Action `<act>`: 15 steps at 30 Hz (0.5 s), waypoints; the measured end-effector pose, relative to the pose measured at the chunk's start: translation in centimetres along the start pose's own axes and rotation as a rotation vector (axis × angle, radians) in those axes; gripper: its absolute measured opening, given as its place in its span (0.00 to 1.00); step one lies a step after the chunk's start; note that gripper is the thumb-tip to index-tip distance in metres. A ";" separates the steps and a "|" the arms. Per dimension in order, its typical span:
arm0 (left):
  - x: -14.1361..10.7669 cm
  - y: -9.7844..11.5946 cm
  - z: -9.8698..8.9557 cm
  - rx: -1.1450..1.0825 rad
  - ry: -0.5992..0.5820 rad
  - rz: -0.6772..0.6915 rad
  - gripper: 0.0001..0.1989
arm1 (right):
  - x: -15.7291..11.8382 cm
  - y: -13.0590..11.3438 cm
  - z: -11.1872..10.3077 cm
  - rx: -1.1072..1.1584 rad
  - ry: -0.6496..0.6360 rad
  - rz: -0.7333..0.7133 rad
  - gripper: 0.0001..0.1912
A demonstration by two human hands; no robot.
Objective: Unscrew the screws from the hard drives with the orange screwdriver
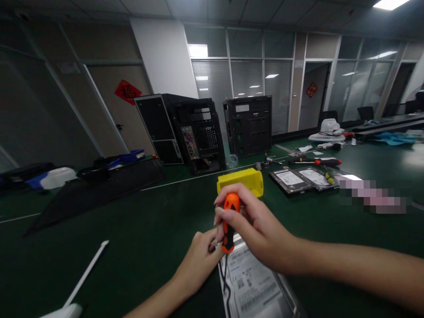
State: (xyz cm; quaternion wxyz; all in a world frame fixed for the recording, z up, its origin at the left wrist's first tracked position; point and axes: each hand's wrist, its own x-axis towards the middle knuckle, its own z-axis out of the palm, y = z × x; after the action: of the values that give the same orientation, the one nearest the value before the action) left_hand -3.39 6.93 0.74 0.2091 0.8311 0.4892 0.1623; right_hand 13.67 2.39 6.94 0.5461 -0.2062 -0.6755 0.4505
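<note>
Currently, right fingers (243, 225) grip the screwdriver (228, 238); hard drive (255, 282) lies beneath.

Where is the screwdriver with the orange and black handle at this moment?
The screwdriver is in the right hand, just right of centre in the head view, pointing down over the left side of the hard drive.

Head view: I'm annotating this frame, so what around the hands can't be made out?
Head view:
Hard drive: near end cut off by the bottom edge.
Label: fine print too small and blurred.
Left hand: fingertips partly hidden behind the right hand.
Screwdriver: tip too small; contact unclear.
</note>
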 end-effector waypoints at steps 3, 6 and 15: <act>0.0 0.5 -0.5 -0.011 -0.021 -0.021 0.15 | 0.0 0.0 0.0 -0.017 -0.001 0.010 0.09; -0.1 1.0 -0.7 -0.031 -0.034 -0.044 0.15 | -0.1 -0.1 0.2 -0.024 -0.002 0.014 0.10; -0.4 1.0 -0.5 -0.023 0.038 -0.082 0.12 | -0.2 -0.4 0.4 -0.045 -0.005 -0.020 0.11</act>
State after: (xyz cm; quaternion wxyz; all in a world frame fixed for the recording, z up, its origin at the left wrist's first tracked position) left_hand -3.07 6.20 1.61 0.2155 0.8047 0.5248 0.1750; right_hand 13.40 1.90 7.13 0.5442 -0.2104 -0.6888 0.4303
